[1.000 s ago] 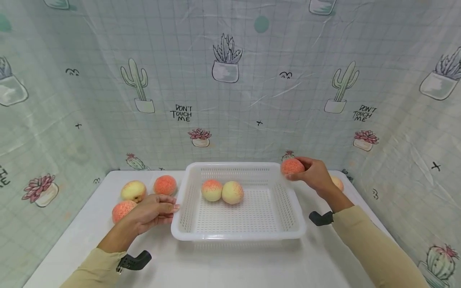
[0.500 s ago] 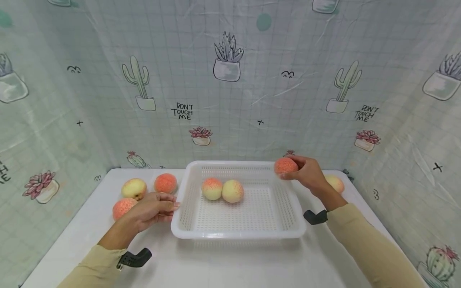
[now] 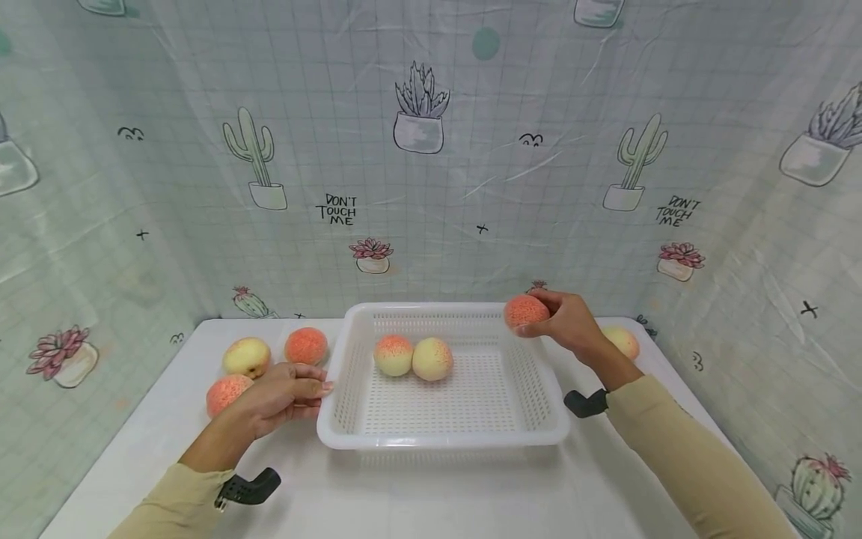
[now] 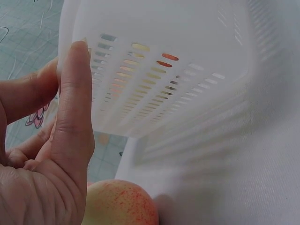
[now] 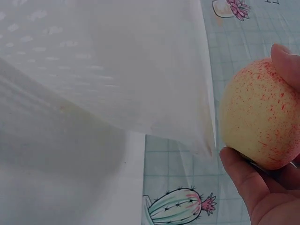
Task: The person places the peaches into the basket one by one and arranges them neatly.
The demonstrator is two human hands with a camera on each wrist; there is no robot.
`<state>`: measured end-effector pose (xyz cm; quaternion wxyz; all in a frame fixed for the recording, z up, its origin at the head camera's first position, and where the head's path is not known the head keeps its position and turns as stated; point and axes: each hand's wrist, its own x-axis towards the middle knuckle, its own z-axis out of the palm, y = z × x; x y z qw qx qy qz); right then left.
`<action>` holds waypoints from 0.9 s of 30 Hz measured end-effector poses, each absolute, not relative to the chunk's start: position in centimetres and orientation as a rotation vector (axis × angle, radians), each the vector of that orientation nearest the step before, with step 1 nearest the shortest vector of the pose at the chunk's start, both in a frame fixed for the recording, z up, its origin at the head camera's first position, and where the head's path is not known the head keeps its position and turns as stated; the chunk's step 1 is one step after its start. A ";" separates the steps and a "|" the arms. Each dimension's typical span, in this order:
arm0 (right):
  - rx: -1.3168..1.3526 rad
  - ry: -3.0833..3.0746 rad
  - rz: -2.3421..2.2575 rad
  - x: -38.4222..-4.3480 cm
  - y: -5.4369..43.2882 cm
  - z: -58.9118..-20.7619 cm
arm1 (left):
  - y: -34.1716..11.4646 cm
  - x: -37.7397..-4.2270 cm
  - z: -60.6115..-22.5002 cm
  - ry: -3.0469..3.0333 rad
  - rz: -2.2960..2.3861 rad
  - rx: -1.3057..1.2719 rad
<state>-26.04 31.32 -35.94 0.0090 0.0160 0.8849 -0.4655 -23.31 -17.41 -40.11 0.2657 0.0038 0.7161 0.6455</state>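
In the head view, my right hand [image 3: 569, 326] grips a red-speckled peach [image 3: 526, 311] at the back right corner of a white plastic basket [image 3: 444, 440]. The right wrist view shows this peach's paler yellow side [image 5: 255, 112], with thumb and fingers curled round it beside the basket wall. My left hand [image 3: 283, 397] holds the basket's left rim, the thumb at the edge and fingers against the slotted outer wall [image 4: 154, 28]. Inside the basket, two yellow-and-red peaches [image 3: 393, 355] lie side by side towards the back left.
Left of the basket on the white table [image 3: 431, 501] are a red peach [image 3: 306, 346], a yellow one [image 3: 247, 357] and another red one [image 3: 227, 394] partly behind the left hand. A yellow peach [image 3: 621, 342] lies behind the right wrist. A cactus-print curtain [image 3: 431, 187] encloses the table.
My right hand has carried its peach a little to the left, from outside the right rim to over the back right corner. The left hand stays at the basket's rim.
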 end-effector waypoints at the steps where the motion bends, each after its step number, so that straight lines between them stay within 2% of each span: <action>1: 0.050 2.766 -1.449 -26.0 31.3 -35.9 | -17.4 -23.3 -40.1 1.932 1.746 0.007; 27: -0.035 2.777 -1.393 -26.7 28.6 -35.1 | -17.6 -23.1 -40.1 1.928 1.751 0.007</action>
